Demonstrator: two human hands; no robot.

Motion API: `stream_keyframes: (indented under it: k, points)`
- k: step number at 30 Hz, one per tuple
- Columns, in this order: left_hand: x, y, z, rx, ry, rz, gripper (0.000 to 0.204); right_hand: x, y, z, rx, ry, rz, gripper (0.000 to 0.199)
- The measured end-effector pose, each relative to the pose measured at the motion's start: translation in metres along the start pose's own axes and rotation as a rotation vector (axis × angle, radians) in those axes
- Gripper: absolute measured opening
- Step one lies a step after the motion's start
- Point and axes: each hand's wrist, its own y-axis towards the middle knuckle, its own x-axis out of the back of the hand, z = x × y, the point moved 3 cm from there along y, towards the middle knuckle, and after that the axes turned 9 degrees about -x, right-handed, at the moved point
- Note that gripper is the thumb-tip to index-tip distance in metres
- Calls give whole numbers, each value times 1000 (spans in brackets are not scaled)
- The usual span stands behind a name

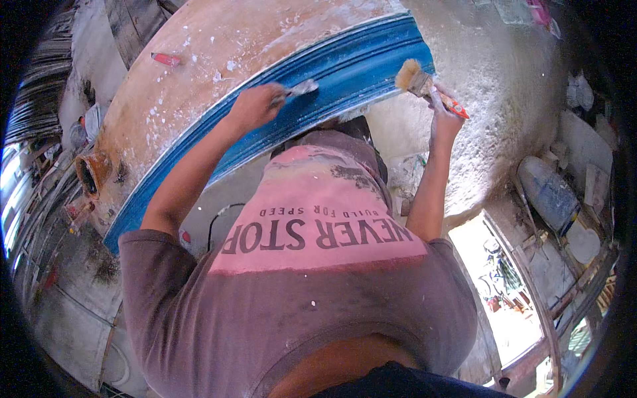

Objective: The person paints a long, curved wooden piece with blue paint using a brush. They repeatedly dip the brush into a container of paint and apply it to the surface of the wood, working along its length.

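Note:
A long blue mould [345,63] with lengthwise grooves lies along the near edge of the tabletop. Over its middle, my left hand [257,106] is closed round a small tool with a flat whitish tip [303,87], perhaps a scraper. The tip is at the blue surface; whether it touches, I cannot tell. My right hand [444,118], its fingers whitened, grips a wide paintbrush [419,81] with pale bristles and an orange-red handle. The bristles point up and left, near the mould's right end.
The brown tabletop [199,33] is spattered with white and carries a small red object [166,60]. A clay-coloured pot [93,174] stands at the left. Rough whitish ground spreads at the right, with a grey-blue container [547,192] and a white lid [584,244] beyond.

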Motion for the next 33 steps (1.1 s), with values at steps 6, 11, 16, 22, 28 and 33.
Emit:
stream_keyframes:
  k: [6,11,16,22,28,33]
  points:
    - [-14,167,-82,-143,82,-155,22,-21,-19,-14,128,-161,206,19]
    - [-15,225,-93,-166,172,-163,25,-108,-124,-13,459,-159,921,20]
    - [0,175,-68,-129,26,-186,31,-33,3,-32,461,-350,386,20]
    - [20,15,5,62,-366,-655,34,56,111,78,625,-800,-249,20]
    - [9,-176,56,579,-712,-1024,31,-151,-56,43,1087,-398,452,14]
    - [10,-276,70,594,-831,-1378,31,-295,-326,-14,1173,-387,1315,9]
